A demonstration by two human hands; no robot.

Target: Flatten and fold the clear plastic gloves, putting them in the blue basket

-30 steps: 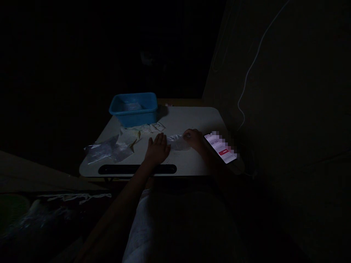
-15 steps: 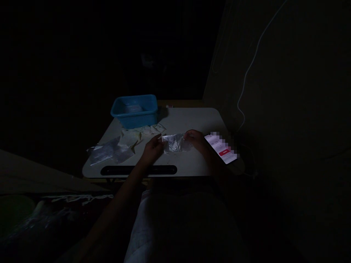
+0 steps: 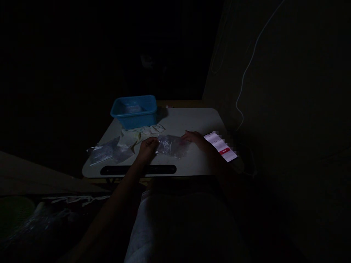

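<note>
A small see-through plastic bag (image 3: 170,145) is stretched out low over the middle of the white table, creased and shiny. My left hand (image 3: 148,148) is closed, pinching the bag's left edge between thumb and fingers. At the bag's right end is my right hand (image 3: 194,137), with its fingers stretched out and a little apart. Its fingertips are by the plastic; whether they touch it is too dark to tell. What the bag contains, if anything, I cannot make out.
A blue plastic basin (image 3: 137,119) stands at the table's back left. Crumpled pale wrappers (image 3: 130,138) and flat plastic bags (image 3: 105,151) lie on the left. At right is a lit phone (image 3: 221,146). A slot (image 3: 138,170) runs along the white folding table's (image 3: 192,117) front edge. The room is dark.
My left hand has drawn the bag a little to the left. My right hand's fingers have loosened from the bag's right end and straightened.
</note>
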